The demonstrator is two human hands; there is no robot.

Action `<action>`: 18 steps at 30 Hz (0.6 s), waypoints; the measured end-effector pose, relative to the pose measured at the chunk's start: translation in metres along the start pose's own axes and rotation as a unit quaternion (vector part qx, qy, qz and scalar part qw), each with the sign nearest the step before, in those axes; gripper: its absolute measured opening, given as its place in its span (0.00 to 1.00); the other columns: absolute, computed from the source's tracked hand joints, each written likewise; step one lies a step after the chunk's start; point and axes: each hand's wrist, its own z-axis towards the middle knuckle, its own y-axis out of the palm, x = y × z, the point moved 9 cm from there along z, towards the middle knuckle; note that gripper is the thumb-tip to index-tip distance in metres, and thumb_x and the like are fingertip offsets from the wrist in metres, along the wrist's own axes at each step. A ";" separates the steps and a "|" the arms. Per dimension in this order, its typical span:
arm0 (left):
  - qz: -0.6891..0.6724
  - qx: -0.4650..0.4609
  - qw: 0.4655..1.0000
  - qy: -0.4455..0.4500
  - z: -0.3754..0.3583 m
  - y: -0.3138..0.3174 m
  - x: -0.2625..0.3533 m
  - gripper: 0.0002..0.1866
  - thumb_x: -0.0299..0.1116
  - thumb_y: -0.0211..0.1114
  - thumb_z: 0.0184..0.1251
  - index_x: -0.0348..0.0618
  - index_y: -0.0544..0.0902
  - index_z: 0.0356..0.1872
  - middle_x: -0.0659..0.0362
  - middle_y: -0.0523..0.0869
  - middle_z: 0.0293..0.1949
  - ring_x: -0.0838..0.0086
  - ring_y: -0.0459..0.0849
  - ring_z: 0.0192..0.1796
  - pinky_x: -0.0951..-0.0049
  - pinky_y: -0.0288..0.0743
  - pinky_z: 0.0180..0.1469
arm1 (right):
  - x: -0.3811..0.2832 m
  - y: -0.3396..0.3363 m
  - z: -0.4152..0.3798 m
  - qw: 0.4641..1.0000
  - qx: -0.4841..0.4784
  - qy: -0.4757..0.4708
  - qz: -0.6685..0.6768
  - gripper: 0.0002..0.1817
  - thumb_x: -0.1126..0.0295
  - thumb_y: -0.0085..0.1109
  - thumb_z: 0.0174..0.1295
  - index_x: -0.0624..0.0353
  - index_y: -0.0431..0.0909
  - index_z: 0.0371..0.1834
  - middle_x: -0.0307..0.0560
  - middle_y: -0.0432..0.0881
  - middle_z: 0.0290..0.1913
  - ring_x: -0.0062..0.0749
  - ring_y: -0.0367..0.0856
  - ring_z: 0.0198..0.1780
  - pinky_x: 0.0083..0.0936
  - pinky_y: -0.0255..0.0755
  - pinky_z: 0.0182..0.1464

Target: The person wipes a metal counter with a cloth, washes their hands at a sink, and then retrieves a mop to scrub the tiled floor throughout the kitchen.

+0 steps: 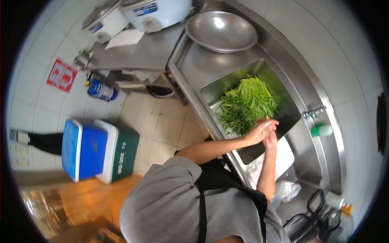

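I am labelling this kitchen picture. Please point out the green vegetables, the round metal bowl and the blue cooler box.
green vegetables (246,103), head view, middle of the pile in the sink.
round metal bowl (221,30), head view, inner bottom.
blue cooler box (83,150), head view, its blue side.

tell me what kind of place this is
Most likely a commercial or restaurant kitchen. A deep stainless steel sink holds a big pile of leafy greens, where the person's hands meet. Two large rice cookers sit on a steel counter, beside a wide metal basin.
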 end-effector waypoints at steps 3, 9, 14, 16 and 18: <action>0.093 -0.211 0.956 0.184 -0.024 0.042 0.045 0.10 0.23 0.58 0.51 0.41 0.75 0.37 0.55 0.78 0.33 0.65 0.77 0.40 0.67 0.68 0.45 | -0.002 0.071 -0.036 0.952 -0.126 0.159 -0.229 0.20 0.68 0.45 0.61 0.57 0.61 0.57 0.52 0.71 0.48 0.41 0.70 0.51 0.34 0.65 0.54; 0.079 -0.533 0.763 0.359 -0.075 0.068 0.029 0.05 0.32 0.58 0.48 0.44 0.73 0.23 0.58 0.76 0.21 0.65 0.77 0.29 0.68 0.69 0.34 | 0.051 0.048 -0.033 0.748 -0.092 0.448 -0.481 0.21 0.80 0.41 0.59 0.63 0.61 0.57 0.47 0.71 0.50 0.26 0.71 0.46 0.22 0.68 0.48; 0.221 -0.630 0.677 0.309 -0.072 0.046 -0.020 0.13 0.40 0.50 0.57 0.44 0.76 0.21 0.55 0.80 0.22 0.63 0.81 0.30 0.67 0.72 0.35 | 0.073 0.024 0.026 0.726 0.018 0.414 -0.548 0.21 0.83 0.53 0.48 0.62 0.72 0.49 0.46 0.77 0.43 0.23 0.72 0.40 0.21 0.71 0.36; 0.289 -0.670 0.639 0.244 -0.063 0.027 -0.033 0.25 0.50 0.39 0.64 0.44 0.79 0.22 0.53 0.81 0.25 0.62 0.81 0.34 0.64 0.71 0.40 | 0.074 0.025 0.047 0.734 0.092 0.371 -0.561 0.21 0.81 0.54 0.48 0.62 0.72 0.49 0.47 0.77 0.44 0.24 0.73 0.41 0.22 0.71 0.36; 0.316 -0.683 0.618 0.226 -0.059 0.011 -0.036 0.28 0.52 0.36 0.64 0.44 0.80 0.23 0.52 0.81 0.26 0.62 0.80 0.35 0.63 0.70 0.43 | 0.063 0.015 0.081 0.552 0.069 0.291 -0.778 0.20 0.76 0.53 0.48 0.61 0.73 0.48 0.54 0.76 0.46 0.29 0.76 0.43 0.26 0.71 0.38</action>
